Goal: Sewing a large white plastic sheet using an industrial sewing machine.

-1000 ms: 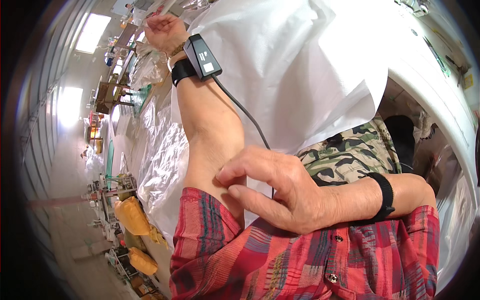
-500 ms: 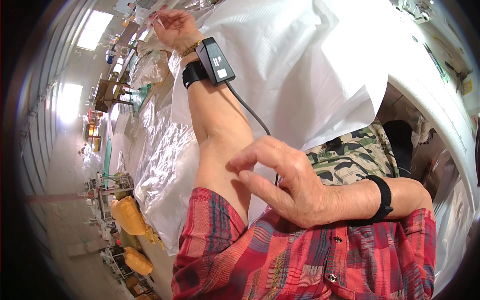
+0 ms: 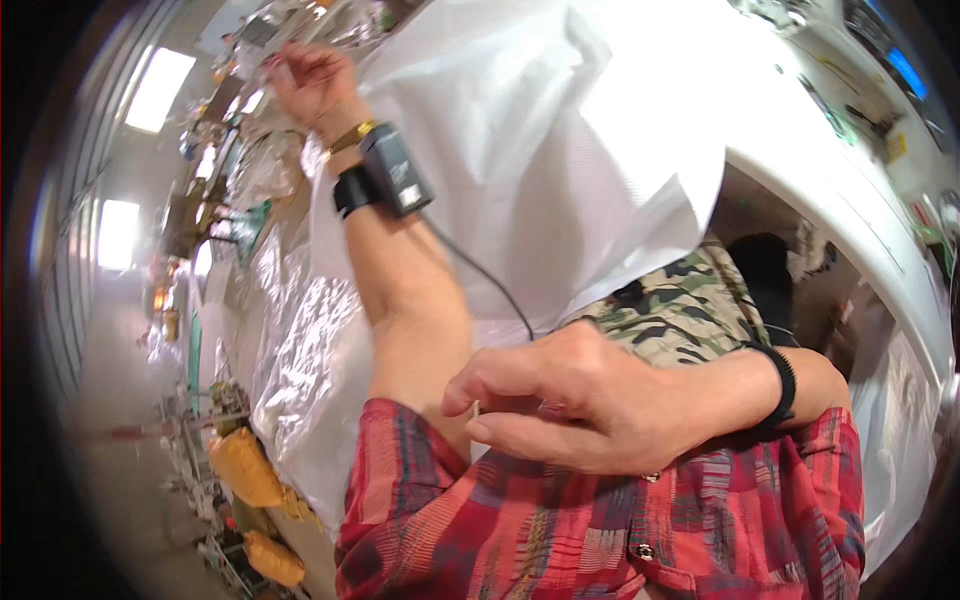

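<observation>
My left arm stretches to the far left, past a large white sheet of cloth (image 3: 520, 130). At its end my left hand (image 3: 315, 85) is closed, fingers curled, with a small reddish bit at the fingertips that is too blurred to name. A gold watch (image 3: 352, 136) and a black box on a strap (image 3: 395, 170) sit on that wrist. My right hand (image 3: 570, 400) is drawn in before my plaid shirt, near the left elbow. Its thumb and forefinger are bent toward each other in a pinch, with a thin pale sliver between the tips that I cannot make out.
A cable (image 3: 485, 275) runs from the black box toward my lap. White machine parts curve along the right, by the white table edge (image 3: 800, 190). Crumpled clear plastic (image 3: 300, 350) lies at left, with yellow bundles (image 3: 245, 468) and machines beyond it.
The view has shifted, so the scene sits farther left. My right thumb and forefinger have come closer together. My left arm remains outstretched.
</observation>
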A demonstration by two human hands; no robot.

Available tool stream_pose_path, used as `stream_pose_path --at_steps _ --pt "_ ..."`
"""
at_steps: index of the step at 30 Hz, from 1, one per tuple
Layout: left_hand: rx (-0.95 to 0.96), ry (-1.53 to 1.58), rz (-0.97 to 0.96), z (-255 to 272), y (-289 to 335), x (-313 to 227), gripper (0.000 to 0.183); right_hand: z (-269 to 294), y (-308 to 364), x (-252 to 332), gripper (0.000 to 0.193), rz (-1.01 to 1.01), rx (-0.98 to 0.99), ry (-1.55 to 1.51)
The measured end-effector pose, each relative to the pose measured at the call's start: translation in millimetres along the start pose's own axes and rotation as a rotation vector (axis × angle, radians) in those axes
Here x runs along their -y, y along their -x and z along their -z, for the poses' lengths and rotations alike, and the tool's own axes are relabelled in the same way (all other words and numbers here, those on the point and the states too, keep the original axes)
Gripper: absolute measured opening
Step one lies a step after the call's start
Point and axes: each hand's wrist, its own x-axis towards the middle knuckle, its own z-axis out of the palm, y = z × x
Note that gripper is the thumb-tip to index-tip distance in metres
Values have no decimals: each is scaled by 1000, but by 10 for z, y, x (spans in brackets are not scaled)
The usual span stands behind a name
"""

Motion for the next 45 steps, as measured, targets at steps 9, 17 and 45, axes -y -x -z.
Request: stream_pose_path --at_steps 9,17,45 --pt "197 -827 299 -732 1575 682 44 1333 933 -557 20 -156 -826 75" --pt "441 -1199 1053 -585 3013 1915 24 1161 996 -1262 40 -482 -909 512" --pt "926 -2160 12 -1305 1960 1523 33 565 469 -846 30 -100 154 342"
